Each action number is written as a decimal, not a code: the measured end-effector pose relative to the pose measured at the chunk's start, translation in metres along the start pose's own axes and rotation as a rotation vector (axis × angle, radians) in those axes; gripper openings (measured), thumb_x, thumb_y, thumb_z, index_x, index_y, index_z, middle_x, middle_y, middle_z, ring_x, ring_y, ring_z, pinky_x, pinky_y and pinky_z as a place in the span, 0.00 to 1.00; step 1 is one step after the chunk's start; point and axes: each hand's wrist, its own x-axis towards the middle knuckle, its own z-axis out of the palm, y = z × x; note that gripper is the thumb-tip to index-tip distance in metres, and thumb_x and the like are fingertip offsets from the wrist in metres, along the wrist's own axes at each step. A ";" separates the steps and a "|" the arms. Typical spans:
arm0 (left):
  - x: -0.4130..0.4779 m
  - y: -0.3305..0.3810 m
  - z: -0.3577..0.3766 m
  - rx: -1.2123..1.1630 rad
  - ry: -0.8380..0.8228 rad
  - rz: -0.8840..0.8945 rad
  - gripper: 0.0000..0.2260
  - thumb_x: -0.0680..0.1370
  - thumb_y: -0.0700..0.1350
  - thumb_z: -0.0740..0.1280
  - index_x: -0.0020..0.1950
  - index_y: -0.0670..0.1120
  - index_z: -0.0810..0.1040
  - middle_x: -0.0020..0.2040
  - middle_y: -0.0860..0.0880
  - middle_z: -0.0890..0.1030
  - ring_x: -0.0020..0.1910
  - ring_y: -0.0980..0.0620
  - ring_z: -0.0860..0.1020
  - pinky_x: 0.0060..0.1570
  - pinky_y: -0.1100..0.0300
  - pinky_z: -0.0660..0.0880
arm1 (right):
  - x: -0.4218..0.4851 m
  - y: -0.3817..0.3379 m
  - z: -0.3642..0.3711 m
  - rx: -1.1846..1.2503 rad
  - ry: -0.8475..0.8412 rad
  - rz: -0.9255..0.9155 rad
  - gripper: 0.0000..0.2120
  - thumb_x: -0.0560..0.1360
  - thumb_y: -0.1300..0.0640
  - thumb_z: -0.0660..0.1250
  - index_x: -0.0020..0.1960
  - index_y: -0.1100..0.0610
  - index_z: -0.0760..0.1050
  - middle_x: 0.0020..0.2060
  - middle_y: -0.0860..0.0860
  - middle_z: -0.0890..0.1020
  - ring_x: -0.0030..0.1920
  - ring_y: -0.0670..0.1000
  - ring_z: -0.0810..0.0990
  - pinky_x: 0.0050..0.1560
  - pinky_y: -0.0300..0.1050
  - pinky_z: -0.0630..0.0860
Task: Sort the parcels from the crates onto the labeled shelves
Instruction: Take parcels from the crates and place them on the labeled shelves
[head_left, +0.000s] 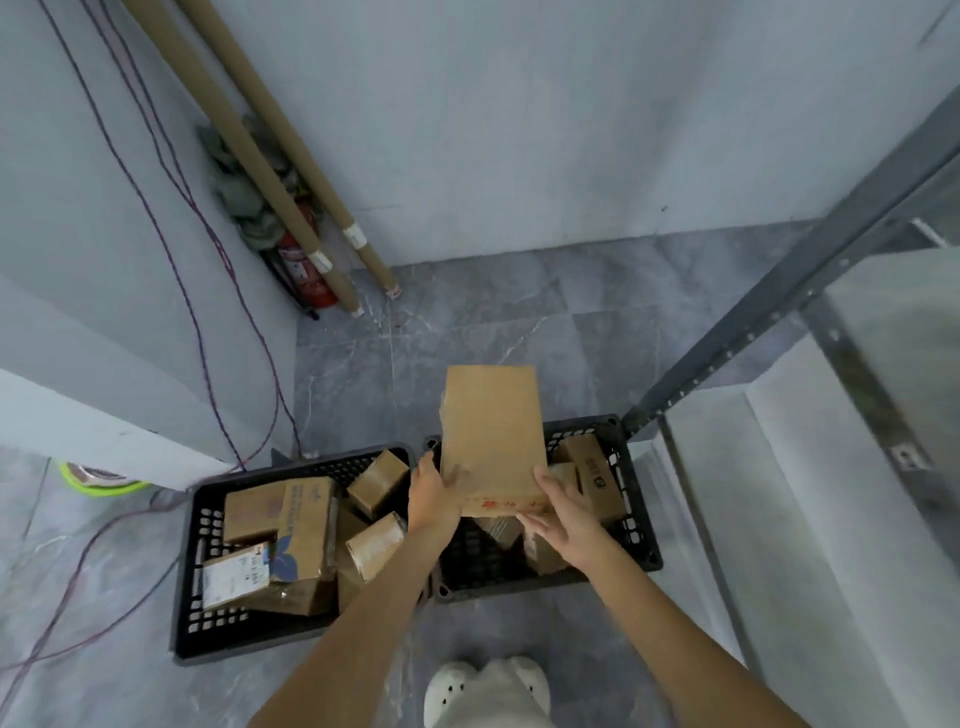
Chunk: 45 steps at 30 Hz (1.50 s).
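Trailing down the pale left wall (78, 260), purple cables (205, 358) reach the grey marbled floor (467, 322). Cardboard tubes (288, 135) lean in the corner over a red fire extinguisher (306, 273). The left crate (193, 571) is heaped with boxes (306, 525). Above the right crate (641, 519), the left hand (431, 493) and right hand (566, 519) grip a flat brown parcel (493, 426) by its near end. A grey metal shelf (779, 291) stands at the right.

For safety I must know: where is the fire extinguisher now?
Head view, upper left: the extinguisher stands in the wall corner, behind two cardboard tubes.
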 end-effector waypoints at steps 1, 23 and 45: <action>-0.015 0.030 -0.013 -0.038 -0.012 0.034 0.27 0.78 0.51 0.64 0.73 0.45 0.61 0.68 0.46 0.71 0.65 0.45 0.71 0.59 0.55 0.70 | -0.027 -0.022 0.009 0.003 -0.027 -0.028 0.15 0.75 0.56 0.67 0.60 0.58 0.72 0.56 0.59 0.79 0.57 0.58 0.78 0.62 0.54 0.73; -0.231 0.356 -0.172 -0.807 -0.764 0.278 0.18 0.74 0.57 0.62 0.61 0.49 0.74 0.55 0.45 0.82 0.56 0.45 0.78 0.58 0.44 0.73 | -0.392 -0.241 0.077 -0.378 -0.160 -0.830 0.09 0.79 0.51 0.62 0.57 0.50 0.76 0.56 0.50 0.81 0.57 0.50 0.78 0.59 0.47 0.75; -0.337 0.388 -0.170 -0.125 -1.009 0.932 0.19 0.77 0.62 0.58 0.67 0.60 0.66 0.66 0.53 0.72 0.62 0.54 0.72 0.62 0.50 0.71 | -0.534 -0.142 0.088 -0.181 0.124 -1.229 0.38 0.68 0.40 0.71 0.73 0.47 0.60 0.65 0.50 0.75 0.61 0.49 0.78 0.58 0.47 0.78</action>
